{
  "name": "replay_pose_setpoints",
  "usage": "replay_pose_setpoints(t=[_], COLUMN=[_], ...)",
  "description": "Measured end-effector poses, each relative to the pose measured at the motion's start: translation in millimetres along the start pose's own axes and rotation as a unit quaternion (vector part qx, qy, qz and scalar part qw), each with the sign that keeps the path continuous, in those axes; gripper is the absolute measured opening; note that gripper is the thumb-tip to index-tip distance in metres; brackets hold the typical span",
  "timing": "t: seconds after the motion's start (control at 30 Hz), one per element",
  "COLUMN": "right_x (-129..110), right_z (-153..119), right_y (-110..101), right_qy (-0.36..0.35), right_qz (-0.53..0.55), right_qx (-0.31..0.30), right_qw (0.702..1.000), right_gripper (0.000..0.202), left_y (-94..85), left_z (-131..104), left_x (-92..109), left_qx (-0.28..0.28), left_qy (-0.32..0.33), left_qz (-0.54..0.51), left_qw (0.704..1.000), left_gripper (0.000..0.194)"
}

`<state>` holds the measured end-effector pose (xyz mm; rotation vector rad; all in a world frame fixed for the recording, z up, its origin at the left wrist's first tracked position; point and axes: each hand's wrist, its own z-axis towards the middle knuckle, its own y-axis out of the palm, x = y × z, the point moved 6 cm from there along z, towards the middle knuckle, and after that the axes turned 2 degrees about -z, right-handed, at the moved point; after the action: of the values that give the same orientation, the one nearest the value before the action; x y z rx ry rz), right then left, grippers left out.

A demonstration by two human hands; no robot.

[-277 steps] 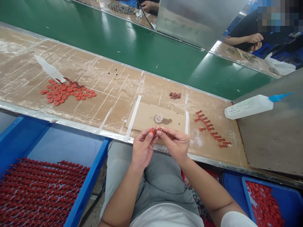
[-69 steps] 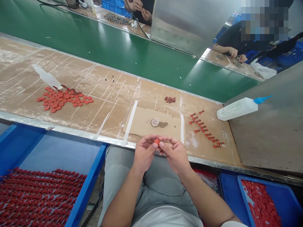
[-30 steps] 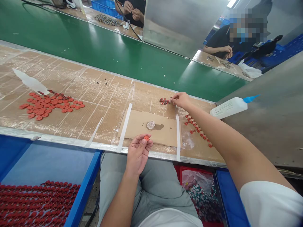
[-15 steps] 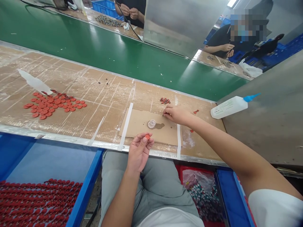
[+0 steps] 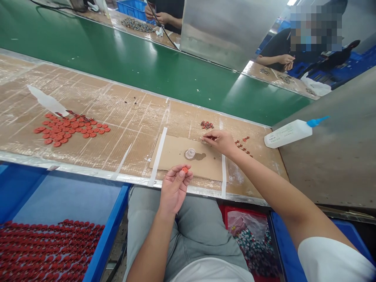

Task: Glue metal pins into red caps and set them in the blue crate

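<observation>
My left hand (image 5: pixel 175 188) is closed in a pinch around a red disc (image 5: pixel 185 169), held up over the near edge of the cardboard sheet (image 5: pixel 167 156). Beyond it, a small clear cup (image 5: pixel 190 153) stands on that sheet beside a dark wet stain. My right hand (image 5: pixel 220 141) hovers at the sheet's far right, fingertips pressed together; whatever they hold is too small to name. Just past those fingers lies a little pile of red and dark parts (image 5: pixel 207 125). More such parts (image 5: pixel 242 147) are scattered to the right of the wrist.
Many red discs (image 5: pixel 63 129) lie at left beside a white plastic piece (image 5: pixel 48 101). A white bottle with blue nozzle (image 5: pixel 289 134) leans by the metal wall. A blue tray (image 5: pixel 113 211) of red parts sits lower left. Co-workers sit beyond the green belt (image 5: pixel 123 58).
My right forearm has shifted, uncovering more of the scattered parts on the right. The right fingers are straighter. My left hand keeps its hold on the red disc; the view has moved slightly.
</observation>
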<state>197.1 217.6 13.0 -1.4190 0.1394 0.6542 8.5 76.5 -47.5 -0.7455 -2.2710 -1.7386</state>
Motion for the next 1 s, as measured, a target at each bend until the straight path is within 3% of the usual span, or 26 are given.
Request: replay_pose_setpoints(t=[0.13,0.33,0.43,0.53,0.7,0.83,1.0], right_x=[-5.7,-7.1,-6.9,-16.3,-44.2,-54.2,-56.8], right_z=[-6.5,-11.7,-19.8,-34.0,-51.5,-54.2,-52.6], right_y=[5.8,9.3,6.0,5.0,11.6,15.9,20.7], right_qy=[-0.035,-0.011,0.071,0.114,0.071,0.012,-0.046], right_qz=[0.007,0.021,0.097,0.222,0.282,0.241,0.168], right_qx=[0.007,0.017,0.074,0.165,0.256,0.281,0.27], right_qw=[0.999,1.0,0.99,0.954,0.922,0.929,0.947], right_gripper=[0.025,0.023,0.024,0.031,0.023,0.018,0.016], left_y=[0.5,1.4,1.6,1.4,1.3,1.1,-0.7], left_z=[-0.5,-1.0,-0.8,-0.1,1.4,2.4,2.9], left_x=[0.2,1.1,0.7,0.1,-0.8,-0.2,-0.4], left_qx=[-0.004,-0.01,-0.015,-0.012,-0.002,-0.002,-0.003], left_qy=[0.002,0.003,0.003,0.007,0.014,0.022,0.027], left_qz=[-0.002,0.0,0.002,0.008,0.013,0.007,0.003], left_qw=[1.0,1.0,1.0,1.0,1.0,1.0,1.0], left_gripper=[0.014,0.016,0.017,0.019,0.019,0.018,0.017])
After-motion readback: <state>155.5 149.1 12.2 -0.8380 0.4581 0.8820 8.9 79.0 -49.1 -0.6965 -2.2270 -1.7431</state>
